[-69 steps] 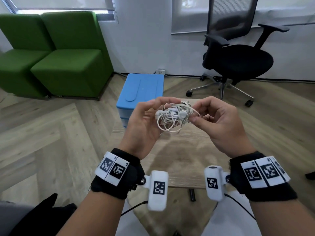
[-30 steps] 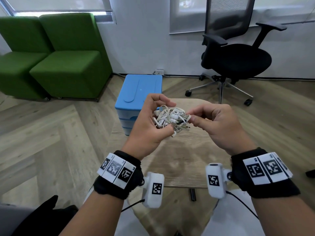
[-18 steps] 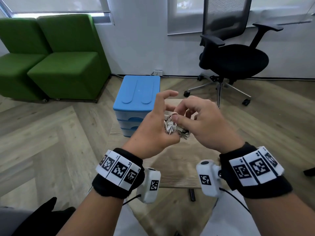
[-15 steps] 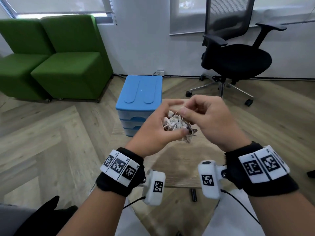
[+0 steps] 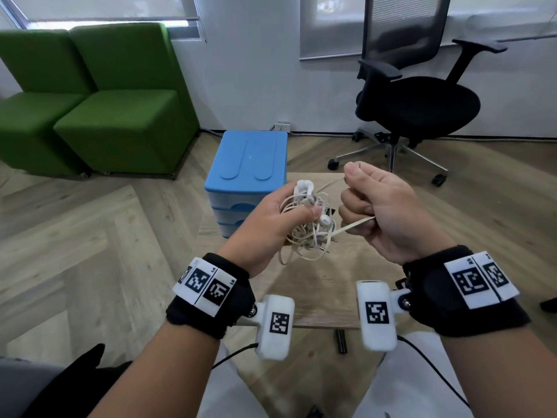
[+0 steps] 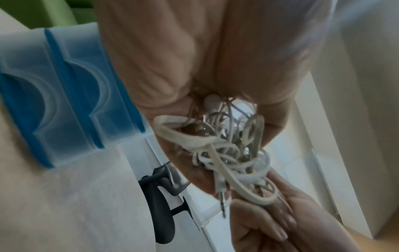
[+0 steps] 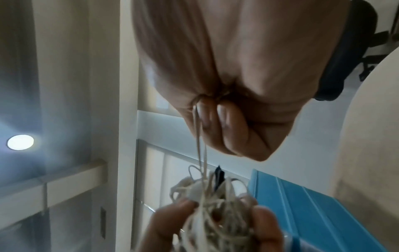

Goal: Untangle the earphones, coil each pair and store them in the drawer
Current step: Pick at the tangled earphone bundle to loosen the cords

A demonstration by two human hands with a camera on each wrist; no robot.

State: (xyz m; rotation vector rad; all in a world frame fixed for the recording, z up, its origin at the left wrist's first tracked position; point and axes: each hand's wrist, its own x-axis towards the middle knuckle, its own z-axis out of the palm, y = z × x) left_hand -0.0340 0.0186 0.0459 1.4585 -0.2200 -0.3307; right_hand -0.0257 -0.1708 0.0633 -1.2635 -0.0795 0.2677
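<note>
A small counter [image 5: 319, 285] with a pale wood-grain top and rounded far corners stands on the herringbone wood floor [image 5: 90, 236]. On its far left corner sits a blue plastic drawer unit [image 5: 247, 164] with translucent drawer fronts, stacked one above another and all pushed in. Directly on the floor rest two green upholstered chairs [image 5: 120, 116], side by side against the wall, and a black office chair [image 5: 416, 101] on a wheeled star base, beyond the counter's far right.
</note>
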